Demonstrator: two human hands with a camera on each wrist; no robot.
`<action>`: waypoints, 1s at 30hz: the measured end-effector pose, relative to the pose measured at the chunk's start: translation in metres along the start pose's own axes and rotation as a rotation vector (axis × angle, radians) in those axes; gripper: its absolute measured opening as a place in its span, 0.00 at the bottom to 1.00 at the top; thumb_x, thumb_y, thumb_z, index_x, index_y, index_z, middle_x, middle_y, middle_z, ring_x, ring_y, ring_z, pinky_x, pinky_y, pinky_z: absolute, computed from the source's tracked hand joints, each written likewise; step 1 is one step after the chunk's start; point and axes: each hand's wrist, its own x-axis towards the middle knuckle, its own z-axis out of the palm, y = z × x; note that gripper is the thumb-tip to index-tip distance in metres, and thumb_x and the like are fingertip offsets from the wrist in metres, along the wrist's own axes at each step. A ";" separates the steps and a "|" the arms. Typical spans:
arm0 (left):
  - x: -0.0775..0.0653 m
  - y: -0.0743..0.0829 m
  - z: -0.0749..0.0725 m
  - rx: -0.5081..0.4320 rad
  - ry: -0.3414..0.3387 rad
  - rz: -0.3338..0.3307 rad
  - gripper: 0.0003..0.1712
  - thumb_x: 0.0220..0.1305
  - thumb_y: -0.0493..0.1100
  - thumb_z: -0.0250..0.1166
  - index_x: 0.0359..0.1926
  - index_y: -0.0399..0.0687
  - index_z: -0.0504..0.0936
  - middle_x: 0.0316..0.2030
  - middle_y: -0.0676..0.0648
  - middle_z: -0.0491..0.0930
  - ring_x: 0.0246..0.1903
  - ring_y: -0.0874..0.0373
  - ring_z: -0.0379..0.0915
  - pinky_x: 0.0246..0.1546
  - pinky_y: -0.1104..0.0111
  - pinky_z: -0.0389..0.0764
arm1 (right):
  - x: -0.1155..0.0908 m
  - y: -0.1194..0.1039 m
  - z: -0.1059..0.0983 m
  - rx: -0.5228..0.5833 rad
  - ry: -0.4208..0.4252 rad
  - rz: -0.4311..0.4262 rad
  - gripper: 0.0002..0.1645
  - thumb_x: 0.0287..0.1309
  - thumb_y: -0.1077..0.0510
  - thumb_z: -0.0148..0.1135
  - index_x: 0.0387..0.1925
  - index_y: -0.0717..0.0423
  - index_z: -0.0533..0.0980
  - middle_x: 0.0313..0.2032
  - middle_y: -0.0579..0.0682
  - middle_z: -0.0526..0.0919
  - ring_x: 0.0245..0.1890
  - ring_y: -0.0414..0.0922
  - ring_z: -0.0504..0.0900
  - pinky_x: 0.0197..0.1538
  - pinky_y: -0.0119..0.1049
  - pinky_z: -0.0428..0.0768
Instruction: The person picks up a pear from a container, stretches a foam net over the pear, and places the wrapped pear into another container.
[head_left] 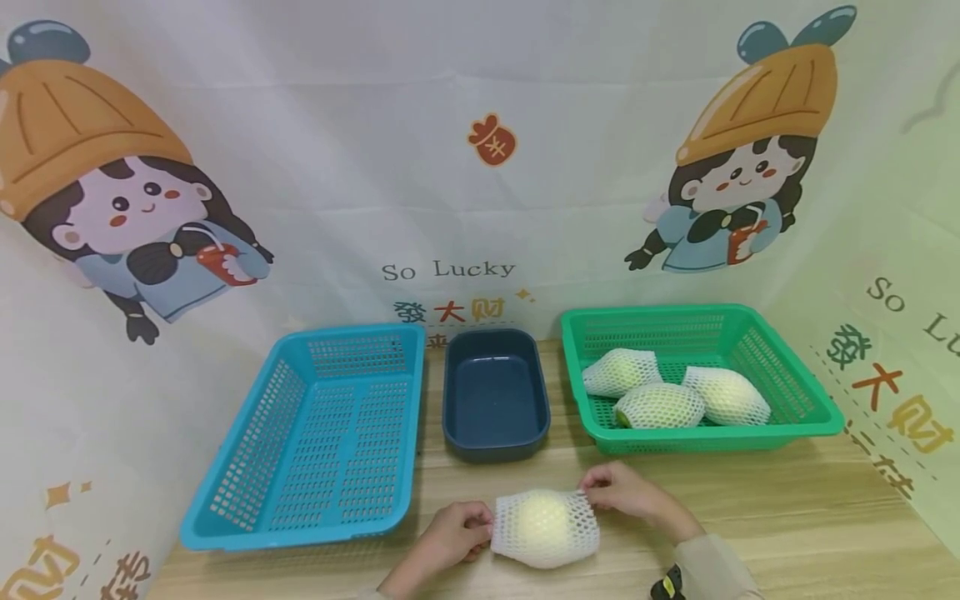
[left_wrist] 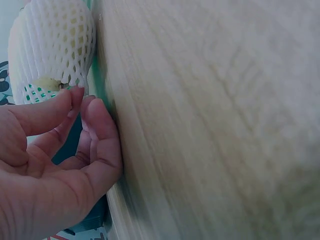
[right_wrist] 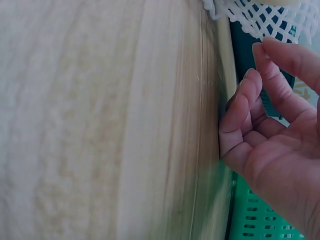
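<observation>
On the table, near its front, a pale yellow fruit lies inside a white foam net sleeve (head_left: 546,530). My left hand (head_left: 454,533) pinches the left edge of the sleeve between thumb and fingertip. At the upper right end, my right hand (head_left: 624,492) pinches the sleeve's edge the same way. Through the open end of the foam net (left_wrist: 55,45) in the left wrist view, part of the fruit (left_wrist: 47,84) with a small brown stem shows. In the right wrist view the loose mesh edge (right_wrist: 270,22) meets the thumb and index fingertip.
A blue basket (head_left: 300,533) holding nothing stands at the left. Behind the fruit is a dark blue tub (head_left: 497,454), also with nothing in it. A green basket (head_left: 720,442) at the right holds three netted fruits (head_left: 660,407). A printed curtain (head_left: 450,192) hangs behind.
</observation>
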 end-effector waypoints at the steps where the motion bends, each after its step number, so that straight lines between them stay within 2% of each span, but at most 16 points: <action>1: 0.000 0.000 0.000 -0.012 0.002 -0.002 0.04 0.59 0.35 0.61 0.29 0.38 0.79 0.17 0.52 0.71 0.18 0.62 0.67 0.18 0.75 0.72 | 0.000 0.000 0.000 0.009 -0.002 0.004 0.14 0.54 0.63 0.56 0.34 0.75 0.75 0.22 0.41 0.71 0.23 0.32 0.67 0.27 0.23 0.68; 12: 0.001 -0.006 0.001 -0.128 0.004 -0.044 0.04 0.57 0.32 0.61 0.31 0.33 0.78 0.19 0.53 0.70 0.20 0.62 0.68 0.22 0.74 0.75 | -0.001 -0.004 -0.001 0.060 0.002 0.044 0.14 0.54 0.61 0.57 0.35 0.72 0.74 0.26 0.43 0.74 0.27 0.36 0.71 0.31 0.28 0.72; 19: 0.002 -0.009 0.000 -0.134 0.002 -0.056 0.05 0.57 0.33 0.61 0.31 0.31 0.77 0.19 0.53 0.70 0.21 0.62 0.68 0.24 0.72 0.76 | -0.002 0.000 -0.003 0.062 0.007 0.053 0.14 0.54 0.61 0.57 0.35 0.71 0.74 0.27 0.42 0.75 0.28 0.37 0.72 0.32 0.30 0.74; 26: 0.000 -0.009 -0.001 -0.137 0.009 -0.071 0.04 0.58 0.32 0.60 0.31 0.31 0.76 0.20 0.52 0.71 0.22 0.62 0.69 0.24 0.71 0.78 | -0.003 0.000 -0.004 0.070 -0.007 0.044 0.16 0.52 0.61 0.58 0.35 0.75 0.74 0.26 0.42 0.76 0.27 0.35 0.72 0.32 0.27 0.74; 30: 0.000 -0.008 -0.002 -0.140 -0.001 -0.078 0.03 0.57 0.31 0.59 0.31 0.32 0.76 0.21 0.51 0.71 0.22 0.62 0.69 0.24 0.71 0.78 | -0.005 0.000 -0.005 0.112 -0.016 0.062 0.17 0.54 0.62 0.58 0.40 0.75 0.73 0.31 0.46 0.78 0.31 0.38 0.74 0.35 0.29 0.76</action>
